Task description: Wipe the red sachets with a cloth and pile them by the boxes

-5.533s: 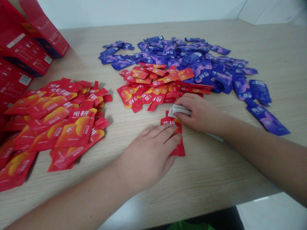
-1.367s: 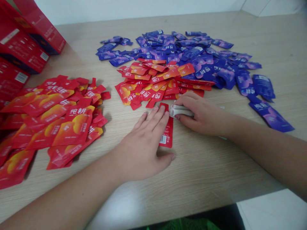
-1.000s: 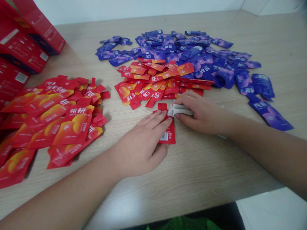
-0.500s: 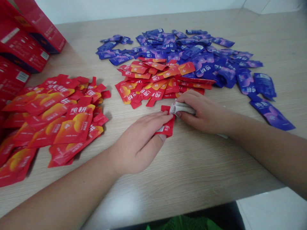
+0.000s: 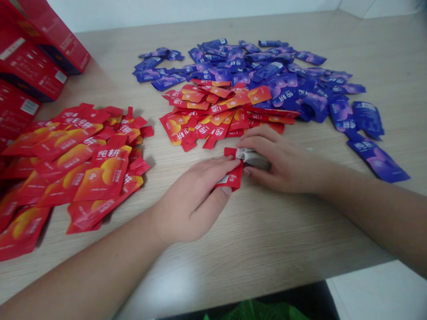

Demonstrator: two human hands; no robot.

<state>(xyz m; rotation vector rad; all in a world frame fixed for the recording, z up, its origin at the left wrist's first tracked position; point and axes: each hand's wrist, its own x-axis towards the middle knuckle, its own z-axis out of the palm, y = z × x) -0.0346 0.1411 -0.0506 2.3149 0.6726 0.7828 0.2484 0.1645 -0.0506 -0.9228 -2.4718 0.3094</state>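
A red sachet (image 5: 236,178) lies on the table with its printed back up. My left hand (image 5: 196,195) presses it down, fingers flat across it and thumb along its near edge. My right hand (image 5: 283,164) curls round a small white and grey tool (image 5: 255,160), whose end meets the sachet's right side. Fingers above and thumb below flank this tool; most of it is hidden by the palm, so its kind cannot be made out. Just beyond my hands is a pile of red and orange sachets (image 5: 216,115).
A larger heap of red sachets (image 5: 90,164) lies to the left. Purple-blue sachets (image 5: 283,84) spread across the back and right of the wooden table (image 5: 260,244). Red cartons (image 5: 40,53) stand at the far left, near a white wall (image 5: 200,11).
My right hand's fingers and thumb have spread slightly round the tool, showing more of its grey underside. My left hand and the red sachet stay in place.
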